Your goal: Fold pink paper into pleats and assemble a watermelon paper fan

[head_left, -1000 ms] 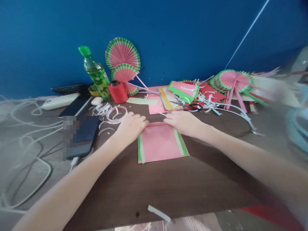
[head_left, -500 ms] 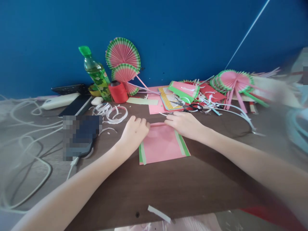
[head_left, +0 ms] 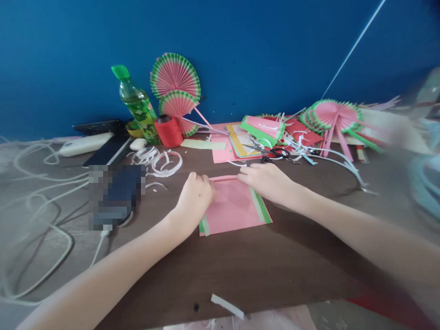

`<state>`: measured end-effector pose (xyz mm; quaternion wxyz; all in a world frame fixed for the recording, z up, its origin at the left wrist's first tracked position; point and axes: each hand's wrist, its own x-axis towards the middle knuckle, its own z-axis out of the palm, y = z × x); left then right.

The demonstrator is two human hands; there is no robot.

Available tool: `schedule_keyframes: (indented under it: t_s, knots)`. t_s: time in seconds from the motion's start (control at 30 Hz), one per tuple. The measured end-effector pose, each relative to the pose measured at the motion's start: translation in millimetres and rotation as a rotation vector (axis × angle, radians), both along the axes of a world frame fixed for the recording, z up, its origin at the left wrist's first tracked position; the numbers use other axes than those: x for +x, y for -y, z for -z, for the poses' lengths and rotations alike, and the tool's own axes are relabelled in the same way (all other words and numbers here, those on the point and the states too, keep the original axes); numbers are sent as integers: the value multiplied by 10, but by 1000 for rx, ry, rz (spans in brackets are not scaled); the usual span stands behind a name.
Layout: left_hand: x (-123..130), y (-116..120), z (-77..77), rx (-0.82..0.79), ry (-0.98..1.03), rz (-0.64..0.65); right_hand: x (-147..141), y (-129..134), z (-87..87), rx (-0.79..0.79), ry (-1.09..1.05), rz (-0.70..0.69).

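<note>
A sheet of pink paper point(head_left: 233, 206) with green strips along its left and right edges lies on the brown table. Its far edge is folded over in a narrow pleat. My left hand point(head_left: 196, 195) is closed at the far left corner, fingers curled on the fold. At the far right corner, my right hand point(head_left: 264, 180) is closed on the same edge with fingers bent. My fingertips are partly hidden behind the hands. Just beyond the paper lie black-handled scissors point(head_left: 277, 153), nearest to my right hand.
Pleated pink-and-green fans point(head_left: 176, 75) lean on the blue wall, beside a green bottle point(head_left: 137, 107) and a red thread spool point(head_left: 168, 132). More fans point(head_left: 332, 114) lie at right. Tape rolls point(head_left: 167, 164), a phone point(head_left: 118, 195) and white cables point(head_left: 65, 229) occupy the left. A paper strip point(head_left: 227, 306) lies in front.
My left hand has shifted slightly down and nearer along the fold. My right hand has moved a little nearer and to the right. The paper stays in place.
</note>
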<state>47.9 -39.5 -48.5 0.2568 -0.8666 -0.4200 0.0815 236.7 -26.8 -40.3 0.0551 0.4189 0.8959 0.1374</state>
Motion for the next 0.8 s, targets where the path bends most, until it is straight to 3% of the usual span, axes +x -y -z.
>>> schedule_keyframes:
  t_s: [0.27, 0.5, 0.8]
  knots:
    - [65, 115, 96, 104, -2, -55, -90, 116, 27, 18, 77, 54]
    - [32, 130, 122, 1, 68, -111, -113, 151, 102, 31, 103, 69]
    - [54, 109, 127, 33, 114, -5, -127, 156, 154, 90, 26, 34]
